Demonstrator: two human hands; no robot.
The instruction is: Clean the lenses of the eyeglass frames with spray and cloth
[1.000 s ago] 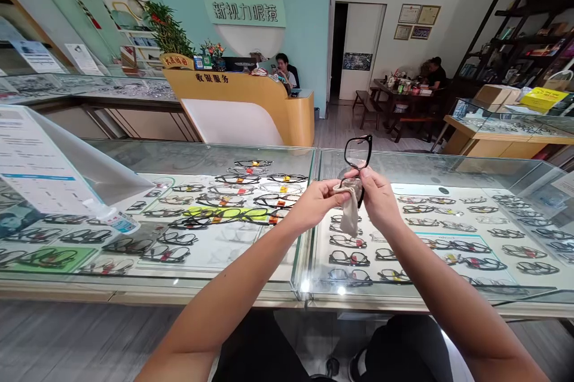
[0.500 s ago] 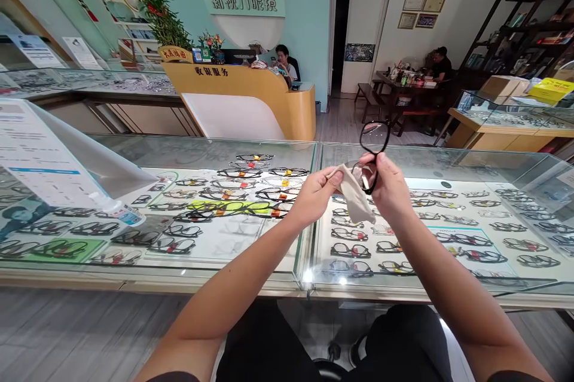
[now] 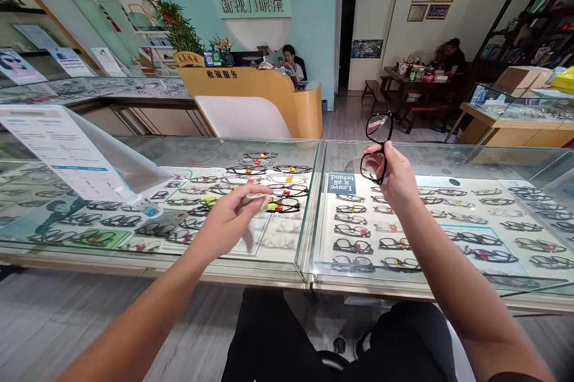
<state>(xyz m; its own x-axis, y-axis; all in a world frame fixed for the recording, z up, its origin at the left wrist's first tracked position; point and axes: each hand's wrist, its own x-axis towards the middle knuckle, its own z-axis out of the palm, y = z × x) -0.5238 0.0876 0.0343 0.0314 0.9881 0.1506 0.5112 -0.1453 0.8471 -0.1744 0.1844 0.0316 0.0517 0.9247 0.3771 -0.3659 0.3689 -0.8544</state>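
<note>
My right hand [image 3: 397, 176] holds a pair of black-framed eyeglasses [image 3: 373, 167] up over the right part of the glass display case. The frame stands on end, one lens above the other, and the fingers pinch it around the bridge. My left hand [image 3: 231, 217] is lower and farther left, above the left part of the case. Its thumb and fingers close on a beige cleaning cloth [image 3: 256, 198], most of which is hidden in the hand.
Rows of eyeglasses [image 3: 352, 245] lie inside the glass display case [image 3: 309, 277]. On its left stand a white bottle [image 3: 150, 208] and a folded paper sign [image 3: 58, 149]. Beyond are a wooden cashier counter [image 3: 264, 86] with a seated person [image 3: 293, 65], and another person [image 3: 452, 59] at a table.
My left hand has moved left and down with the cloth, away from the eyeglasses. My right hand keeps the eyeglasses raised, and both lenses now show. The view has shifted slightly.
</note>
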